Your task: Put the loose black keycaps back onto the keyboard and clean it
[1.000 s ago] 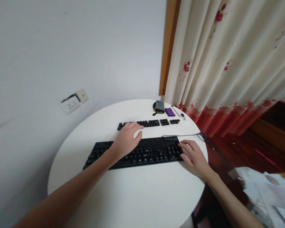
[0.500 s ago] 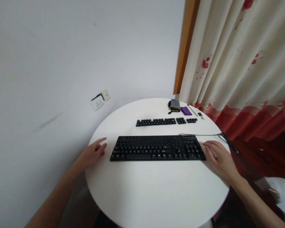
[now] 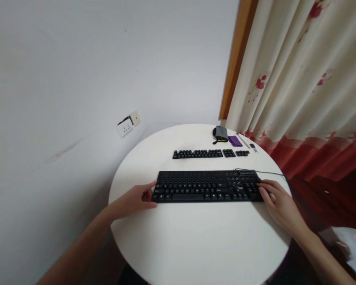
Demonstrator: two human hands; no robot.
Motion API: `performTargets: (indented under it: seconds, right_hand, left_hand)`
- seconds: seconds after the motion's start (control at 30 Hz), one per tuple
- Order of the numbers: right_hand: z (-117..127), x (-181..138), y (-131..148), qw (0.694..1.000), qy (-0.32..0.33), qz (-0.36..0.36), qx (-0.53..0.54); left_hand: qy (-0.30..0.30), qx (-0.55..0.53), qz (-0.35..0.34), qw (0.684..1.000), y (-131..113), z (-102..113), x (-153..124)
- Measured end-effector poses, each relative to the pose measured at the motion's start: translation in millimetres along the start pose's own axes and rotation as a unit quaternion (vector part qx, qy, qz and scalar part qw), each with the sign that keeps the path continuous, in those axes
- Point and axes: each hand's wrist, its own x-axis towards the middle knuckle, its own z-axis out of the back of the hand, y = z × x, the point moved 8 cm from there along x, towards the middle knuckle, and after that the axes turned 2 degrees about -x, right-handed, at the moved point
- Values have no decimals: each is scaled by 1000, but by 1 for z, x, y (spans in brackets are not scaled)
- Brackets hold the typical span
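Observation:
A black computer keyboard (image 3: 190,196) lies lengthwise on the white round table (image 3: 195,241). Keycaps sit on its lower rows, while its upper rows show small bare posts. My left hand (image 3: 138,201) grips its left end, with the thumb at the near corner and a fingertip against the side. At the opposite end, my right hand (image 3: 280,204) holds the edge, its fingers over the number pad side. Behind the keyboard stand loose black keycaps (image 3: 197,154) in rows, with two smaller groups of keycaps (image 3: 229,153) to their right.
Toward the back right are a grey pouch (image 3: 221,133), a folded purple cloth (image 3: 235,141), a thin pale stick-like tool (image 3: 243,141) and a small black-and-white item (image 3: 253,147). The keyboard's cable (image 3: 269,173) runs off the right edge. A wall with a socket (image 3: 125,128) borders the left.
My left hand has moved right from beside the keyboard onto its left end. The keyboard has slid a little to the right, and my right hand has closed on its right edge.

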Motion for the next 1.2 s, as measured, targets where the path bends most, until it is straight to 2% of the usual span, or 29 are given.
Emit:
performTargets:
  seconds: [0.13, 0.3, 0.4, 0.5, 0.57, 0.67, 0.77, 0.87, 0.93, 1.03, 1.2]
  right_hand:
    - [10, 13, -33, 999, -41, -8, -13]
    - [18, 29, -69, 996, -83, -22, -30]
    - [20, 33, -77, 995, -87, -20, -34]
    - [23, 38, -70, 995, -87, -10, -58]
    - [27, 47, -57, 992, -99, -2, -73]
    - [36, 73, -20, 989, -145, 19, -36]
    - [39, 106, 28, 981, -186, 40, 22]
    - [30, 137, 81, 975, -194, 74, 82]
    - [15, 153, 115, 973, -170, 100, 116]
    - [-14, 171, 156, 973, -128, 127, 143]
    - [-75, 187, 200, 979, -38, 153, 128]
  left_hand:
    - [-26, 38, -44, 998, -35, -21, 15]
    - [-52, 105, -56, 992, -68, -36, 37]
    - [-47, 160, -57, 984, -80, -31, 46]
    - [-69, 206, -41, 975, -88, -4, 58]
    - [-121, 208, -31, 970, -95, 26, 71]
    - [-191, 188, -53, 962, -107, 64, 100]
    - [-265, 150, -61, 951, -105, 86, 128]
    - [-327, 68, -80, 939, -88, 84, 140]
    - [-337, 43, -90, 936, -74, 74, 142]
    - [-315, 47, -103, 942, -59, 61, 142]
    - [-285, 63, -128, 948, -51, 72, 140]
